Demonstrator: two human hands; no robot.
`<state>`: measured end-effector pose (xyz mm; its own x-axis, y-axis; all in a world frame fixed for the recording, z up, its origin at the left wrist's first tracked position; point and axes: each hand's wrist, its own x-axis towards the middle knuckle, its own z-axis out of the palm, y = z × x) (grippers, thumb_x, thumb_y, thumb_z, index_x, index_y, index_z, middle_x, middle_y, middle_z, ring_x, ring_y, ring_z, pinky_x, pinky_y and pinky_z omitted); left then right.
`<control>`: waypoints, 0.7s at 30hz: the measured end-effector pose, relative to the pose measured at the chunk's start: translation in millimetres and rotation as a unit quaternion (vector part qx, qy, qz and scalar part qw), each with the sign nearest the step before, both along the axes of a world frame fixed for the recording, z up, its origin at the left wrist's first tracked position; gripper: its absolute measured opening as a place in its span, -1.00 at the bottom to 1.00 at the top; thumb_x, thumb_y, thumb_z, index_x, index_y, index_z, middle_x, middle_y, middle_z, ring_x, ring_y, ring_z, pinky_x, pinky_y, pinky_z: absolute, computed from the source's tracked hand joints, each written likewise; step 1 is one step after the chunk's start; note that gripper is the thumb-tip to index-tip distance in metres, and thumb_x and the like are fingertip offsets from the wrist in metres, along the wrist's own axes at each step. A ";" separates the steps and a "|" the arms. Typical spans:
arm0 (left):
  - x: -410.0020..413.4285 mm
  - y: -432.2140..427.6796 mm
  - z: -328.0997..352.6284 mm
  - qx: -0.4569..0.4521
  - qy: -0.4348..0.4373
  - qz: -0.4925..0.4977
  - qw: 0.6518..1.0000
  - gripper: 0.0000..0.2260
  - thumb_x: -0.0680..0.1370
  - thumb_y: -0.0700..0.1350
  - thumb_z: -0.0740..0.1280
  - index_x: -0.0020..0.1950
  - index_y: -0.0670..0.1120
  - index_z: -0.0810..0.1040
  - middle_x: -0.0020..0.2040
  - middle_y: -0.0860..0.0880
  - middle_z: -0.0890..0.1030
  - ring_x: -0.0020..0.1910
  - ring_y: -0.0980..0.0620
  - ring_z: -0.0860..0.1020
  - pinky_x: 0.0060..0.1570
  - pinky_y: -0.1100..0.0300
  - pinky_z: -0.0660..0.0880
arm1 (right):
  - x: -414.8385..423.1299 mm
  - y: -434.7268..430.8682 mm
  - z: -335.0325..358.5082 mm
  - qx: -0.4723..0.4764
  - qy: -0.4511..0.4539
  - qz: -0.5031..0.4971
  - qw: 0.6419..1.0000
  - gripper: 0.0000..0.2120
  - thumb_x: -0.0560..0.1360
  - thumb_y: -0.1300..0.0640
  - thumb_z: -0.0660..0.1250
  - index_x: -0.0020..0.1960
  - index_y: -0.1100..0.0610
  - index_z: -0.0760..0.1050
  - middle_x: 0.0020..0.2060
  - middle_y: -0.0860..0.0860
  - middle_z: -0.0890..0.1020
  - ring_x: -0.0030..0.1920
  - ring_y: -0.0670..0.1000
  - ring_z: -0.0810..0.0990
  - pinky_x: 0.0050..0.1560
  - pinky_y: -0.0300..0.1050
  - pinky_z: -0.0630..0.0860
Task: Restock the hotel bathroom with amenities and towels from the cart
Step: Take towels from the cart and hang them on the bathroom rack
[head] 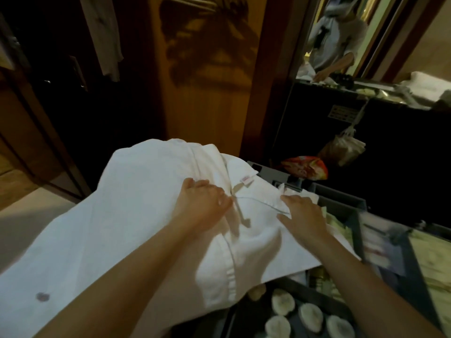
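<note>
A large white towel or robe [127, 215] with a small label lies spread over the grey cart [341, 203]. My left hand [202, 203] rests palm down on the cloth near a thin cord, fingers slightly spread. My right hand [302, 213] lies flat on the cloth's right edge, fingers apart. Neither hand visibly grips the fabric. A dark stain marks the cloth at the lower left.
Round white lidded items [310, 315] fill a dark tray at the bottom right. An orange packet [307, 168] and a hanging bag [344, 150] are behind the cart. A mirror [341, 40] reflects a person. Wooden closet panels [207, 69] stand ahead.
</note>
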<state>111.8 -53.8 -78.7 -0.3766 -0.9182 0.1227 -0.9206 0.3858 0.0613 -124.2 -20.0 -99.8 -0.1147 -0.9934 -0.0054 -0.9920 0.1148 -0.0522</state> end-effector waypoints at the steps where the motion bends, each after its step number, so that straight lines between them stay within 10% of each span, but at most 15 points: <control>1: -3.8 -1.0 -1.5 -0.009 0.011 0.010 1.000 -0.59 0.52 0.13 -0.03 -0.11 0.05 0.59 -0.09 0.07 0.62 0.05 0.06 0.51 0.14 0.06 0.18 | -2.5 -0.6 -0.5 -0.021 0.008 0.006 1.000 -0.57 0.57 -0.04 0.17 0.41 0.02 0.30 0.31 0.03 0.45 0.29 0.10 0.39 0.23 -0.01 0.33; 8: -6.6 3.3 2.1 -0.025 0.006 0.008 1.000 -0.67 0.56 0.05 0.04 -0.25 0.01 0.51 -0.27 0.08 0.57 -0.22 0.08 0.50 0.22 0.09 0.25 | -17.8 -14.5 15.8 -0.122 -0.075 -0.010 0.990 -0.72 0.62 0.03 0.07 0.04 0.09 0.53 -0.05 0.05 0.63 -0.01 0.14 0.59 -0.17 -0.09 0.38; 12: -21.6 0.9 8.7 0.038 0.202 0.016 0.978 -0.74 0.60 0.00 0.14 -0.03 -0.04 0.60 -0.11 0.03 0.66 -0.13 0.03 0.58 0.16 0.12 0.42 | -14.5 -18.7 40.1 -0.205 -0.187 0.009 0.961 -0.74 0.60 0.06 0.13 -0.17 0.14 0.48 -0.29 0.08 0.57 -0.20 0.14 0.56 -0.24 -0.03 0.42; 17: -65.2 3.1 28.4 0.284 0.487 0.070 0.823 -0.60 0.63 0.08 0.07 0.06 -0.16 0.58 -0.03 -0.08 0.65 -0.06 0.01 0.61 0.02 0.12 0.49 | 5.3 -19.7 70.2 -0.190 -0.356 0.066 0.913 -0.63 0.57 0.15 0.19 -0.41 0.01 0.38 -0.49 -0.04 0.43 -0.42 -0.09 0.40 -0.36 -0.16 0.29; 21: -84.3 3.1 39.9 0.377 0.644 0.135 0.652 -0.57 0.59 0.16 0.10 0.10 -0.15 0.55 -0.06 -0.10 0.62 -0.07 -0.03 0.59 -0.04 0.13 0.50 | 21.7 -12.5 78.5 -0.099 -0.441 0.127 0.883 -0.72 0.55 0.15 0.24 -0.25 0.29 0.55 -0.38 0.15 0.52 -0.34 -0.02 0.46 -0.25 -0.09 0.37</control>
